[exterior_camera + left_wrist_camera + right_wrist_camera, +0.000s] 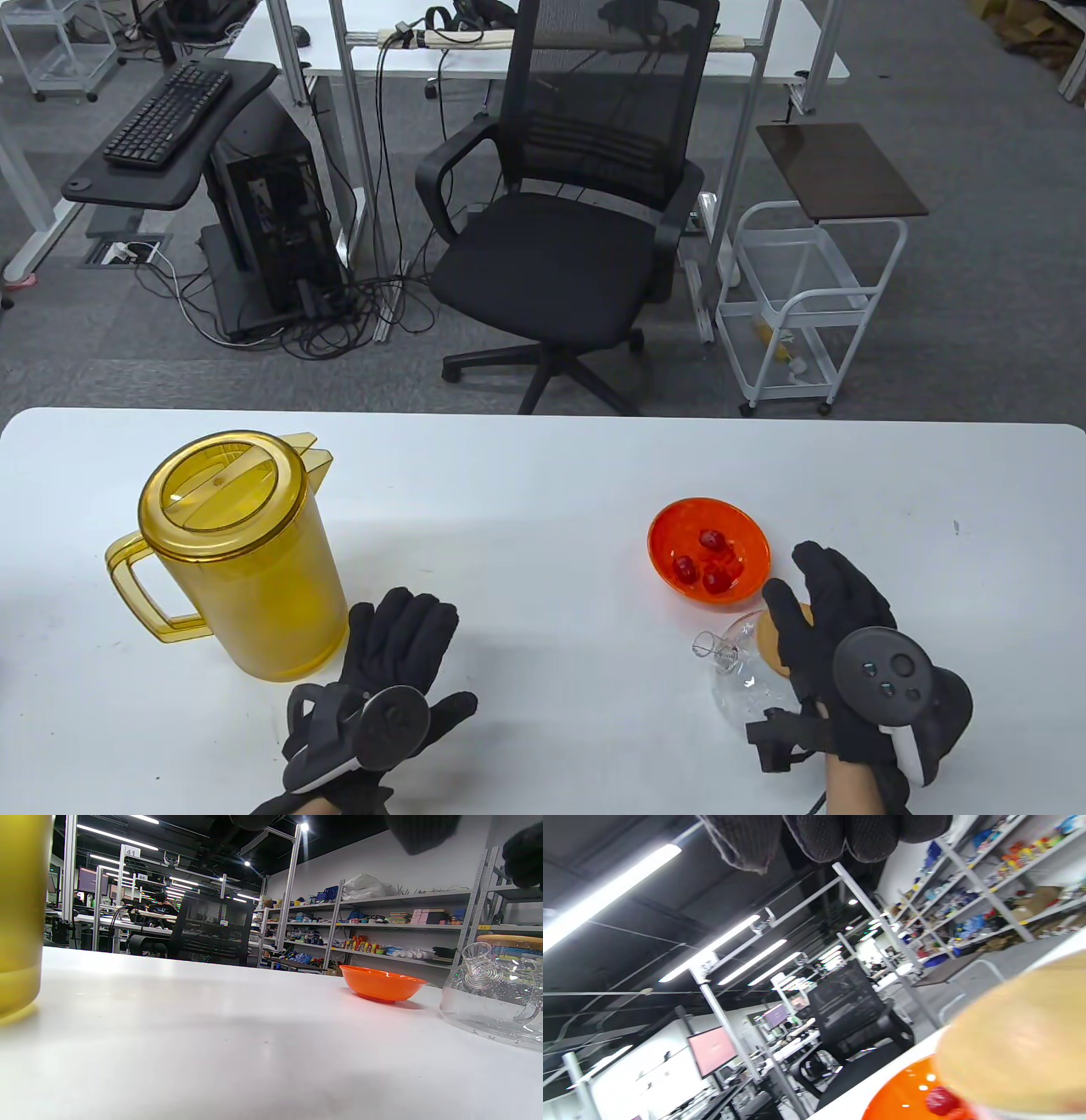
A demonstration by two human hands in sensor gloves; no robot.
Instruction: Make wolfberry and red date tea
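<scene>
A clear glass teapot [740, 683] with a wooden lid [775, 643] stands at the front right of the white table [543, 475]. My right hand [827, 607] is spread over the lid, fingers extended; I cannot tell if it touches. An orange bowl [670, 531] holding three red dates [711, 538] sits just behind the teapot. A yellow lidded pitcher [242, 560] stands at the left. My left hand [416, 654] rests flat and empty beside it. The left wrist view shows the pitcher [19, 912], bowl [382, 982] and teapot [496, 997]. The right wrist view shows the lid [1018, 1052] and a date [941, 1099].
A black office chair [577, 246] and a white wire cart [806, 314] stand on the floor beyond the table's far edge. White table surface lies between the pitcher and the bowl.
</scene>
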